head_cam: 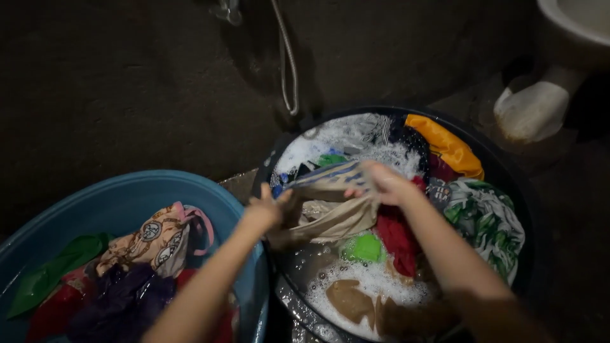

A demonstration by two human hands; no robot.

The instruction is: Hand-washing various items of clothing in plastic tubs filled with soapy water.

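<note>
**Dim wet floor, two basins of laundry**

Dark concrete floor (127, 82) lies under a black basin (508, 171) of suds. Over it, both hands stretch a beige striped cloth (330, 209): left hand (264, 213) and right hand (381, 181) each have fingers clenched on it. Just left of the black basin sits a blue basin (121, 197) of wrung clothes. Behind it hangs a hose (289, 63).

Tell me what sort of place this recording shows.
Probably a home bathroom used for hand-washing laundry: a toilet base, a metal hose on a dark wall, and a black basin of soapy clothes.
</note>
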